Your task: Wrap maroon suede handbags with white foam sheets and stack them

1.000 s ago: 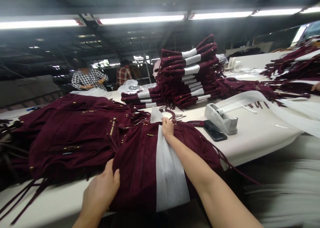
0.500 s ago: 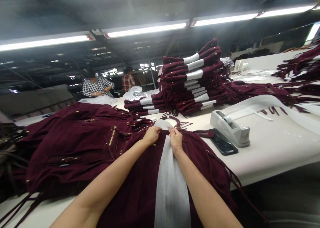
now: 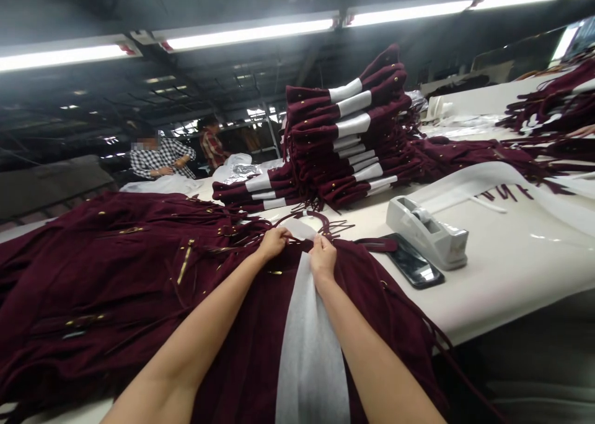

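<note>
- Far left of the frame: a heap of maroon bags (image 3: 139,281) with brass zips and studs, spread over the desk (image 3: 506,275). Above that, upper left, there's a person in a checked shirt (image 3: 160,157).
- Just left of center: the left hand (image 3: 273,243), fingers curled at the upper edge of the working bag (image 3: 242,349), right by the strip's far end. Can't tell if it's really pinching anything there.
- Center: the white strip (image 3: 309,343) lies on that bag, long axis running from the hands down to the bottom edge of the frame. So it's mostly below the hands, with a short flap poking up past the bag's edge between them.
- Slightly right of it: the right hand (image 3: 323,255), gripping the strip near that top end. It's the nearer hand, its forearm running along the strip's right side.
- Above and a bit right: a tall stack of banded bags (image 3: 311,139).
- Right: a phone (image 3: 416,266) just beside the tape dispenser (image 3: 427,232).
</note>
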Available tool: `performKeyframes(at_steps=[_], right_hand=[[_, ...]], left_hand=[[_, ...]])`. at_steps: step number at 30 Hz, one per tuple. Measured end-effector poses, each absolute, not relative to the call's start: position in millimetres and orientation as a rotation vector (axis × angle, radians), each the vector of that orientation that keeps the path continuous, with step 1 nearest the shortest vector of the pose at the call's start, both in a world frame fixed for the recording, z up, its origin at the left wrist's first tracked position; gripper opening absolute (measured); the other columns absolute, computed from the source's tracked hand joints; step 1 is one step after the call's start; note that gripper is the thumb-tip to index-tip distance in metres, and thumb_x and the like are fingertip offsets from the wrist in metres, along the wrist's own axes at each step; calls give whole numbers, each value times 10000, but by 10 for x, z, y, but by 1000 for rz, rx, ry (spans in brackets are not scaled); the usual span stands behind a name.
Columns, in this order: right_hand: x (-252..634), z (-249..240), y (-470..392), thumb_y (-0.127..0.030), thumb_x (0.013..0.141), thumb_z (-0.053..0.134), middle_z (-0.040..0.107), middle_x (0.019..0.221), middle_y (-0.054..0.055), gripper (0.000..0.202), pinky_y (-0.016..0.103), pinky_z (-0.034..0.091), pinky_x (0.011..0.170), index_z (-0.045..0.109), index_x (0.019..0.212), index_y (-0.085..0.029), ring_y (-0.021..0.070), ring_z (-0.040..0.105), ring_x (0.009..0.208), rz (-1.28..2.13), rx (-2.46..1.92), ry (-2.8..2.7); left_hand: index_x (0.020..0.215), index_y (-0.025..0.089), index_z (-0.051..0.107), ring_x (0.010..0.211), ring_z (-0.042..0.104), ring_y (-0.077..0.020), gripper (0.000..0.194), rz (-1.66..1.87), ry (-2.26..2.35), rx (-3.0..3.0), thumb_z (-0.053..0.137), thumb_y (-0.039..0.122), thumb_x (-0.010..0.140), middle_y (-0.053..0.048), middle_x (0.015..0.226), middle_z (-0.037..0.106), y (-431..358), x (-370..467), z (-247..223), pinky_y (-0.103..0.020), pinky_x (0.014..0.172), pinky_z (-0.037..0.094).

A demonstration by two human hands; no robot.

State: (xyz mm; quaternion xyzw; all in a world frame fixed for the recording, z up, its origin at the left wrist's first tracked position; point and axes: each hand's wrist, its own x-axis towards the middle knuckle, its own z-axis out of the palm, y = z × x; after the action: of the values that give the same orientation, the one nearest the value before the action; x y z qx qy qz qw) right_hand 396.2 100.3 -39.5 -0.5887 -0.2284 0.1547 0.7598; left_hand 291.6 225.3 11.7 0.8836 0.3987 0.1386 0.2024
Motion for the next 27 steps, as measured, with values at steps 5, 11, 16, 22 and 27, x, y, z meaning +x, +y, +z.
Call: performKeyframes(at_steps=[5, 11, 16, 22, 27], right_hand=[[4013, -338, 928, -513, 843, 400, 529, 505, 6, 400, 280, 383, 554, 565, 655, -201, 177, 482, 526, 301, -1309, -439], [4021, -304, 876, -534, 841, 429, 500, 449, -15, 407, 279, 379, 532, 537, 618, -212, 166, 455, 467, 306, -1289, -439], [4032, -329, 891, -527, 836, 443, 499, 451, -20, 395, 280, 394, 542, 541, 619, -212, 164, 466, 470, 292, -1274, -439], [4066, -341, 920, -494, 836, 442, 497, 439, -23, 370, 274, 391, 515, 571, 654, -200, 161, 463, 457, 320, -1269, -394], [4124, -362, 952, -470, 847, 421, 494, 430, -27, 356, 268, 384, 486, 596, 712, -191, 158, 453, 437, 348, -1275, -343]], left_hand=[[1060, 132, 604, 747, 626, -141, 309, 505, 1099, 2350, 541, 411, 945, -39, 910, 644, 2312, 2650, 267, -322, 693, 553], [1110, 158, 614, 948, 627, -197, 286, 307, 1074, 2593, 601, 364, 913, -64, 1057, 644, 2128, 2729, 280, -412, 857, 534], [1123, 163, 606, 993, 617, -213, 301, 102, 1138, 2755, 628, 359, 895, -74, 1109, 627, 2044, 2874, 269, -430, 878, 528], [1134, 156, 600, 1053, 597, -232, 315, 164, 1223, 2795, 633, 353, 891, -87, 1161, 609, 1973, 2913, 185, -463, 914, 512], [1136, 155, 596, 1075, 588, -233, 289, 525, 1335, 2643, 598, 339, 914, -84, 1161, 610, 1986, 2870, 121, -476, 946, 490]])
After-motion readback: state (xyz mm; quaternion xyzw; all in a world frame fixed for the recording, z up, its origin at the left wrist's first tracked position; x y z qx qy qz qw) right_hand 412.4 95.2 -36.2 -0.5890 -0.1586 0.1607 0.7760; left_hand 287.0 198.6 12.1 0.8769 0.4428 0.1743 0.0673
